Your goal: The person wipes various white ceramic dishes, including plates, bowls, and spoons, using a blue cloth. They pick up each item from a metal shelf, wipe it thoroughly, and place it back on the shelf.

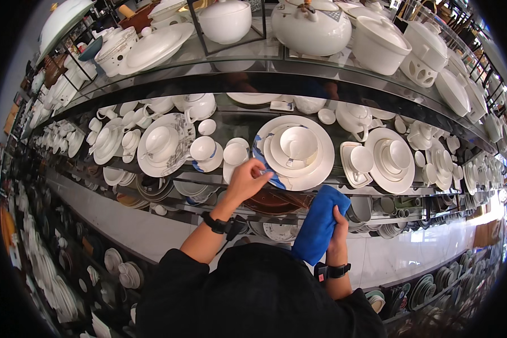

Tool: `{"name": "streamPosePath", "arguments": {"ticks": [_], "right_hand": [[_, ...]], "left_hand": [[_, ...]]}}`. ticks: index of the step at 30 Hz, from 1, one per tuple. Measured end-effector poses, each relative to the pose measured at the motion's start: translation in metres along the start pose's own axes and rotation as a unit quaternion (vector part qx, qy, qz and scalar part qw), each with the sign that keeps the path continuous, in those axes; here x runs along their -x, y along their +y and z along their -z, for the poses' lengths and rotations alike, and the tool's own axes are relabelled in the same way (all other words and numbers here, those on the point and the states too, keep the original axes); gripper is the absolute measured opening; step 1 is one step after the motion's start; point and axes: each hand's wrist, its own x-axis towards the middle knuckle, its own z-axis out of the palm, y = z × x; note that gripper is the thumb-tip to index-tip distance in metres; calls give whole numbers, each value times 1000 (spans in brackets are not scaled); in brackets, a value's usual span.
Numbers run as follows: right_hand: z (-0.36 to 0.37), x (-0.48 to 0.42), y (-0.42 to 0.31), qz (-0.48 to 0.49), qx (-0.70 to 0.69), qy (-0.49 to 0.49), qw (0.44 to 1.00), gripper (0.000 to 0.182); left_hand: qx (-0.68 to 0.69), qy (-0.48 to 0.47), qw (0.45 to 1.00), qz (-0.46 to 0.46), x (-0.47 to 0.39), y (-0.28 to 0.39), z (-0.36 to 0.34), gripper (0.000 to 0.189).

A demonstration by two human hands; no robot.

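Observation:
My left hand [252, 177] is at the lower left rim of a large white plate with a blue pattern [326, 162], fingers curled; whether it touches the rim or pinches something small is unclear. On that plate are stacked smaller plates, a white bowl [303, 141] and a white spoon. Just left of the hand a white cup [235, 154] rests on a small dish. My right hand [339, 230] grips a folded blue cloth [322, 224] in front of the shelf edge, below and to the right of the large plate.
A glass shelf [253, 67] above carries a white teapot [312, 29], a lidded bowl [224, 21] and a lidded casserole [380, 46]. More place settings stand close on both sides, including a patterned plate [145, 162]. Lower shelves hold a brown dish [270, 203] and bowls.

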Motion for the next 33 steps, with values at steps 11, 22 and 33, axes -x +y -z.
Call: {"name": "streamPosePath", "arguments": {"ticks": [11, 22, 33], "right_hand": [[-9, 3, 19, -20, 10, 0, 1000, 47], [-32, 16, 36, -12, 49, 1, 999, 46], [-103, -19, 87, 349, 578, -152, 722, 56]], "left_hand": [[-455, -96, 885, -16, -34, -26, 59, 94], [-193, -48, 977, -72, -22, -16, 73, 74], [86, -82, 983, -143, 64, 27, 79, 86]]}}
